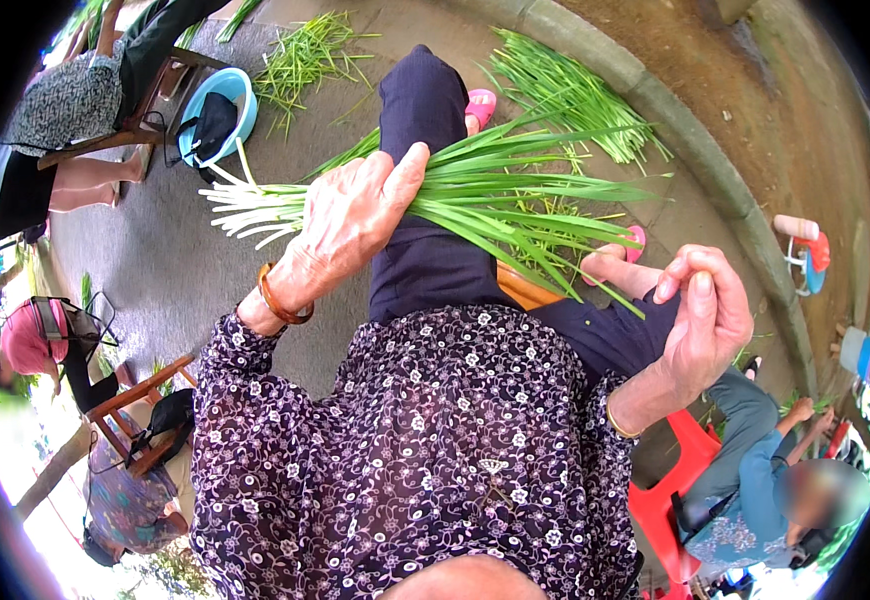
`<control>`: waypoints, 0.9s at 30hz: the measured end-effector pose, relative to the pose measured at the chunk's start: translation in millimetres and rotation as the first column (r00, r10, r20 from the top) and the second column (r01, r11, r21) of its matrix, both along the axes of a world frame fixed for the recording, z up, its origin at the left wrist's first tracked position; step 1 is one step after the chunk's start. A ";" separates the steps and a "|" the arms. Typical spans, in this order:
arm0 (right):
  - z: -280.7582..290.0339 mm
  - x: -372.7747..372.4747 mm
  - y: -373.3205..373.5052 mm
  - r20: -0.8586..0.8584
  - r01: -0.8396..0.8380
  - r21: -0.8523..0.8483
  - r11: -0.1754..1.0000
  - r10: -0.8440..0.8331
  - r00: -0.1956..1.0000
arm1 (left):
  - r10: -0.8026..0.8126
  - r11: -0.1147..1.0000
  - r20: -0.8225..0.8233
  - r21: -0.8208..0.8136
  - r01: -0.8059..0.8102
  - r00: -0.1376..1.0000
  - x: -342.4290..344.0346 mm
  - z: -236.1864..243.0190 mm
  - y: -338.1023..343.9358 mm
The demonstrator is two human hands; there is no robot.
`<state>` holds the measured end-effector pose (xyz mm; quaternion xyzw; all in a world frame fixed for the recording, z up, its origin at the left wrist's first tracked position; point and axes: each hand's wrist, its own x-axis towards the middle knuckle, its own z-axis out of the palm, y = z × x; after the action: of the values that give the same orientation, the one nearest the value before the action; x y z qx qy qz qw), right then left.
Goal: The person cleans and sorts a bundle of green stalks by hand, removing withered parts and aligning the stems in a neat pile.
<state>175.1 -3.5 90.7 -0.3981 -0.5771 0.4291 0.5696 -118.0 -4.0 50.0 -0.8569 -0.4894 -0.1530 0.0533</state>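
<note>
My left hand (360,215) is closed around a bunch of garlic chives (515,190) above my lap. The white stem ends stick out to the left of the fist, and the long green leaves fan out to the right. Off to the right, my right hand (707,318) is raised with its fingers curled in and the thumb against them, apart from the bunch. Whether anything small lies between those fingers is hidden. Beneath the bunch are my dark trousers (420,110). Loose leaves lie on the ground behind it.
A large chive pile (575,95) lies ahead by the curved kerb (645,95), and a looser heap (310,65) further left. A blue basin (247,105) holds a dark bag. People sit on both sides, near a wooden chair (115,405) and a red plastic chair (670,490).
</note>
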 end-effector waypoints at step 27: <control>-41.5 19.1 44.4 -0.246 0.055 -0.387 0.921 -0.160 0.956 | -0.031 0.974 0.110 0.225 0.005 0.993 -27.2 1.3 -11.5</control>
<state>194.2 40.9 49.2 -0.4681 -0.3773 0.5501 0.5796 -145.2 -15.5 51.3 -0.8398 -0.4634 -0.2559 0.1204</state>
